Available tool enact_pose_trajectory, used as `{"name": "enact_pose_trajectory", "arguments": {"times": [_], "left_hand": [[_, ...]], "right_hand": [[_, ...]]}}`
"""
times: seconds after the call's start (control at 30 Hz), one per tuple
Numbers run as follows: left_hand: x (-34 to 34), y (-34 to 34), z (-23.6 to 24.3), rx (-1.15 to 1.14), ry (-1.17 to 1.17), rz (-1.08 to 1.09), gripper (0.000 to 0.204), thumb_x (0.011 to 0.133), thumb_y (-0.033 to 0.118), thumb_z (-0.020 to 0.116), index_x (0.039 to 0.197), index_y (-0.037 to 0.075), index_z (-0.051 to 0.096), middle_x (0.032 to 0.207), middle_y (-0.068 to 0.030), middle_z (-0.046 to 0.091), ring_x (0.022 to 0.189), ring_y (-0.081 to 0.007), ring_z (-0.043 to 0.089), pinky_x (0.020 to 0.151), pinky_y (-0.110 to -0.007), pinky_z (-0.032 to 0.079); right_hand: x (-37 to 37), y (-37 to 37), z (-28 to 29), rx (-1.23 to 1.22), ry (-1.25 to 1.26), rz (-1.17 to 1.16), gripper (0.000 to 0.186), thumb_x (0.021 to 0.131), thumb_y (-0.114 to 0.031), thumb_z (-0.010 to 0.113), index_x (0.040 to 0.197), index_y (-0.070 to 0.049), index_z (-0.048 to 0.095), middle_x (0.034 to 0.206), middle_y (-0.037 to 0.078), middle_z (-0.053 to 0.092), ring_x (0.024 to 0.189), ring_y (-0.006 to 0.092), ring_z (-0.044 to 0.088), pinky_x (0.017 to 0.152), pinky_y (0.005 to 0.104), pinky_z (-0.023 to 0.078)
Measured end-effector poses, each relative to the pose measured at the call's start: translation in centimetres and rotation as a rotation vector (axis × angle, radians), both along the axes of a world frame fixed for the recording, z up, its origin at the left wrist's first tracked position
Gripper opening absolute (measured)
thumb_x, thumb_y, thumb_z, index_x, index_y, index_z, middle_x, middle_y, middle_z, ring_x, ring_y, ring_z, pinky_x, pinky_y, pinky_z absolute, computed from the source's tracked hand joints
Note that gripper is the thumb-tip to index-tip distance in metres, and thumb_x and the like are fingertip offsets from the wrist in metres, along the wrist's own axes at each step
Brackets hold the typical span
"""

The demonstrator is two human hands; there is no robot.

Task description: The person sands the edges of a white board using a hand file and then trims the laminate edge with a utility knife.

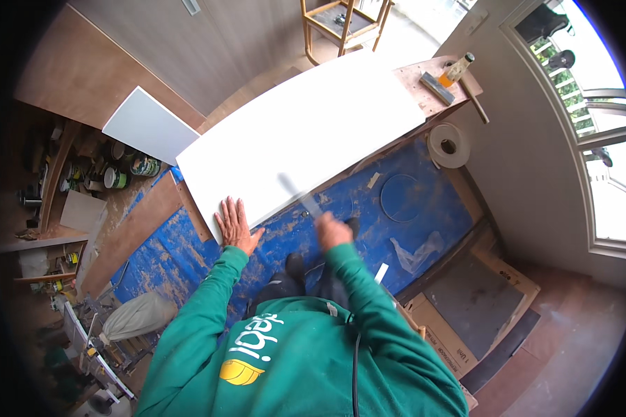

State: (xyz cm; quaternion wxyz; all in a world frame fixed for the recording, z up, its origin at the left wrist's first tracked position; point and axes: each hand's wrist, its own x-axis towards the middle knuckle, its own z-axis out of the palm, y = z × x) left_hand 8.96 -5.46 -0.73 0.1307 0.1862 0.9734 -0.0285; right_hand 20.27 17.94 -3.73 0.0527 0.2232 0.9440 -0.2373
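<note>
Long white flat panel, smooth-faced and straight-edged: lay in front of the person, slanting from the near left to the far right, above a dusty blue floor sheet.

Left hand, bare: rested palm down, fingers spread, on the panel's near left corner; nothing held.

Right hand, bare: closed in a narrow grip around one end of a pale, slim, straight tool, blurred, its exact kind not to be told. The tool's far end overlapped the panel in view; whether it touched could not be told.

Reddish-brown wooden work surface: showed past the panel's far right end. It bore a clear glass bottle with orange contents, a grey oblong block just beside the bottle, and a brown wooden stick jutting over the edge.

Wide white roll of banding: near that end, lower down.

Smaller white board: by the panel's left end, with round lidded tins nearby.

Crumpled clear plastic film: on the sheet, right of the person.

Open brown cardboard box: at the lower right, beside a dark grey flat board.
</note>
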Motion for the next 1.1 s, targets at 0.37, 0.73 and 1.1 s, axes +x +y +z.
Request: {"name": "enact_pose_trajectory", "arguments": {"times": [0.37, 0.73, 1.1], "left_hand": [[-0.4, 28.9, -1.2, 0.158, 0.076, -0.406, 0.085, 0.090, 0.043, 0.056, 0.150, -0.004, 0.019, 0.158, -0.0257, 0.007, 0.148, -0.0388, 0.001, 0.119, -0.051, 0.001], [-7.0, 22.6, -1.6, 0.621, 0.344, 0.148, 0.048, 0.092, 0.022, 0.058, 0.137, 0.009, 0.047, 0.144, -0.0146, 0.045, 0.138, -0.0362, 0.033, 0.114, -0.056, 0.019], [-8.1, 19.1, -2.2, 0.107, 0.275, 0.201, 0.073, 0.094, 0.052, 0.045, 0.153, 0.015, 0.023, 0.160, -0.0134, 0.016, 0.147, -0.0369, 0.010, 0.115, -0.062, 0.006]], "right_hand": [[7.5, 21.6, 2.3, -0.740, 0.441, -1.161, 0.045, 0.101, -0.039, 0.041, 0.082, -0.001, 0.056, 0.059, 0.006, 0.049, 0.046, 0.0147, 0.046, 0.046, 0.0329, 0.040], [5.0, 11.6, -0.9, -0.284, 0.335, -0.297, 0.017, 0.098, -0.025, 0.053, 0.092, -0.009, 0.053, 0.068, 0.022, 0.059, 0.062, 0.0455, 0.058, 0.054, 0.0508, 0.043], [-6.0, 12.5, -1.1, -0.039, 0.287, -0.254, 0.022, 0.097, -0.023, 0.053, 0.085, -0.006, 0.047, 0.064, 0.024, 0.057, 0.061, 0.0472, 0.057, 0.050, 0.0533, 0.043]]}}
